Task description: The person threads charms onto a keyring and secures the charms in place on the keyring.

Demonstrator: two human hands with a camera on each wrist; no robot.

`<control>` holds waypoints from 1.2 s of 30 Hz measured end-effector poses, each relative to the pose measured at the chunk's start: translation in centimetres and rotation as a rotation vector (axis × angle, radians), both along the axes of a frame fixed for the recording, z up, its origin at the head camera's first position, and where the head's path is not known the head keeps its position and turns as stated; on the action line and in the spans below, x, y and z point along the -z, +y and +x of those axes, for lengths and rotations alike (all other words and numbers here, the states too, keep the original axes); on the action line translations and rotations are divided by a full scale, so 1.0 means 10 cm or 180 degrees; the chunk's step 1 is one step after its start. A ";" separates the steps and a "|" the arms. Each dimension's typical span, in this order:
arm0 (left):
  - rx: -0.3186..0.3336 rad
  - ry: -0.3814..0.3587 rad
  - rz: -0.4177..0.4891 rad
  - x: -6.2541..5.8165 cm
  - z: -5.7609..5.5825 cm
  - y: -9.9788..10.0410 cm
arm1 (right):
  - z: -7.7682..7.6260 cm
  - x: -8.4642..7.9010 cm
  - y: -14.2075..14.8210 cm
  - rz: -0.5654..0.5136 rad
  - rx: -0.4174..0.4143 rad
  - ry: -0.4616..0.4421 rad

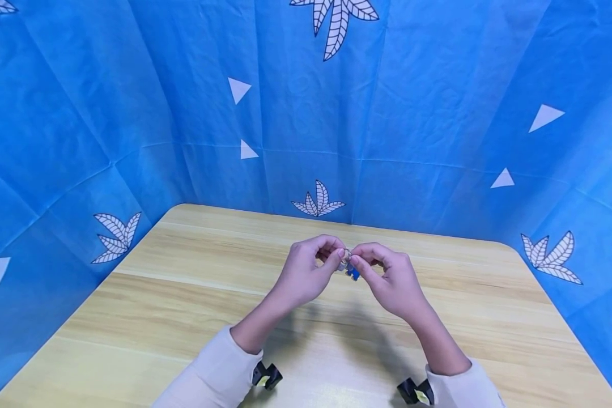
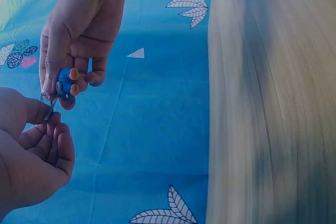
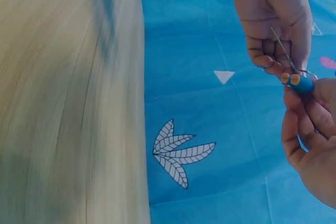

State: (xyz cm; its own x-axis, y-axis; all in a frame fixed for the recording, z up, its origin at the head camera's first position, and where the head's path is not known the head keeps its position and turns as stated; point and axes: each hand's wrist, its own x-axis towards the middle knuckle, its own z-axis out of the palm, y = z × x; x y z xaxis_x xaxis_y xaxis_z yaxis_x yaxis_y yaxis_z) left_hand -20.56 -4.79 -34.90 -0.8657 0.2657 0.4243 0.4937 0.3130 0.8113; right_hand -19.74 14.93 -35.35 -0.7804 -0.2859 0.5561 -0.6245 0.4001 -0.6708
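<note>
Between the fingertips of both hands, raised over the table, is a metal key ring (image 1: 347,256). My left hand (image 1: 306,277) pinches one side of it between thumb and fingers. My right hand (image 1: 392,277) pinches the opposite side, its thumb close to the left thumb. A small blue figure charm (image 2: 65,81) with orange feet hangs at the ring by the right fingers. From the ring a thin, straight metal piece (image 3: 283,49) extends toward the left palm in the right wrist view; cannot tell whether it is a key. Fingertips hide part of the ring.
Below the hands lies a light wood-grain table (image 1: 158,294) with rounded far corners. A blue cloth (image 1: 306,113) with white leaf and triangle prints hangs around its back and sides. Black wrist devices (image 1: 267,376) sit at both pale sleeves (image 1: 214,368).
</note>
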 end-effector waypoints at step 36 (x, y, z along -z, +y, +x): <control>0.0090 0.0124 -0.0027 -0.05 -0.03 -0.05 | -0.01 0.05 -0.07 -0.0050 -0.0131 0.0540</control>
State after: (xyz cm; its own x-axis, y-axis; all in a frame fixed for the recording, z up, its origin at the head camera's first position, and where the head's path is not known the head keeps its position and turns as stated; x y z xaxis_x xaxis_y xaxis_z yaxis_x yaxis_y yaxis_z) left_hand -20.85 -5.34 -34.43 -0.8407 0.2935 0.4551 0.5336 0.3054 0.7887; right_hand -19.83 14.25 -35.81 -0.6629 -0.3058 0.6835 -0.7449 0.3621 -0.5604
